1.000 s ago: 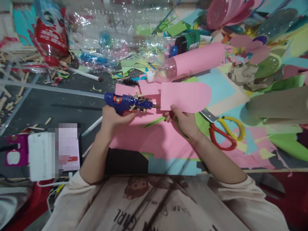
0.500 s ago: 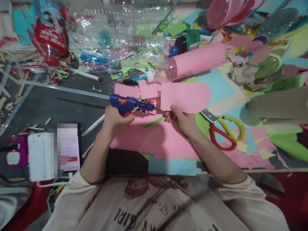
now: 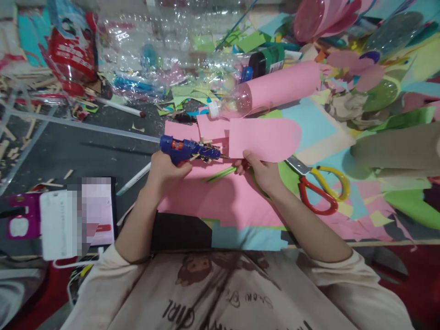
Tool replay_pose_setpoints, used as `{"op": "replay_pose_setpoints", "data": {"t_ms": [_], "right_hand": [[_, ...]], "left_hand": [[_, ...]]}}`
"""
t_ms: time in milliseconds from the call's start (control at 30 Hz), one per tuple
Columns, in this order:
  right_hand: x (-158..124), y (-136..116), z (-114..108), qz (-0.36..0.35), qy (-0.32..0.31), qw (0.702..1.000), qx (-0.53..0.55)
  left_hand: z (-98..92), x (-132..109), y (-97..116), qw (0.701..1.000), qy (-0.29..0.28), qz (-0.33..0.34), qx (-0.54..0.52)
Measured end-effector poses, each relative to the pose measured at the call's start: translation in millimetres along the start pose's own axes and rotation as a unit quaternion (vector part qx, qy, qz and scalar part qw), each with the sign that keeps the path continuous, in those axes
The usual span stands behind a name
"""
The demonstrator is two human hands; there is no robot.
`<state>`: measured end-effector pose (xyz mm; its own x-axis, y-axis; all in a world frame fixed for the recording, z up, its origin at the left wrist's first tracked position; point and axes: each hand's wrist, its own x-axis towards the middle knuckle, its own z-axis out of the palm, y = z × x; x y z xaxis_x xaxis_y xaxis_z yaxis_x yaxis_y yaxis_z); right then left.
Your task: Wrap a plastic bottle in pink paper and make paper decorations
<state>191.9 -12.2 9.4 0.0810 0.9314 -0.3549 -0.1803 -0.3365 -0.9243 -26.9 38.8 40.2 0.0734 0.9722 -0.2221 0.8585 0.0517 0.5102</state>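
My left hand (image 3: 167,170) is wrapped round a blue hot glue gun (image 3: 189,150), with a long clear glue stick (image 3: 103,129) running out of its back. Bits of wood cling to the gun's front. Its nozzle points right, at the lower left edge of a pink paper piece (image 3: 266,140) with one rounded end. My right hand (image 3: 263,169) pinches that piece at its lower edge, thumb on top. Thin green strips (image 3: 223,173) show beside the right fingers; whether they are held I cannot tell. Pink sheets (image 3: 202,197) lie under both hands.
Scissors (image 3: 323,188) with yellow and red handles lie right of my right hand. Behind is a bottle wrapped in pink paper (image 3: 282,87). Phones (image 3: 98,211) rest at the left front. Paper scraps, clear plastic bottles and wood pieces (image 3: 13,151) crowd the table's back and sides.
The glue gun's rear has shifted slightly to the right with my left hand, its nozzle still by the pink piece's edge. My right hand stays almost in place.
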Motion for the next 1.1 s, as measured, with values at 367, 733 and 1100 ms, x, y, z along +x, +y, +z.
{"op": "replay_pose_setpoints", "data": {"t_ms": [367,733,1100], "right_hand": [[-1.0,-2.2,-1.4,0.005,-0.009,1.0,-0.017],[-2.4,-1.5,-2.8,0.02,-0.017,1.0,-0.013],[-4.0,-4.0,-2.0,0.033,-0.02,0.999,-0.018]], "left_hand": [[1.8,2.7,-3.2,1.0,0.002,0.012,0.021],[0.5,3.4,-2.7,1.0,0.009,-0.005,0.026],[1.6,3.6,-5.7,0.999,0.032,-0.002,0.008]]}}
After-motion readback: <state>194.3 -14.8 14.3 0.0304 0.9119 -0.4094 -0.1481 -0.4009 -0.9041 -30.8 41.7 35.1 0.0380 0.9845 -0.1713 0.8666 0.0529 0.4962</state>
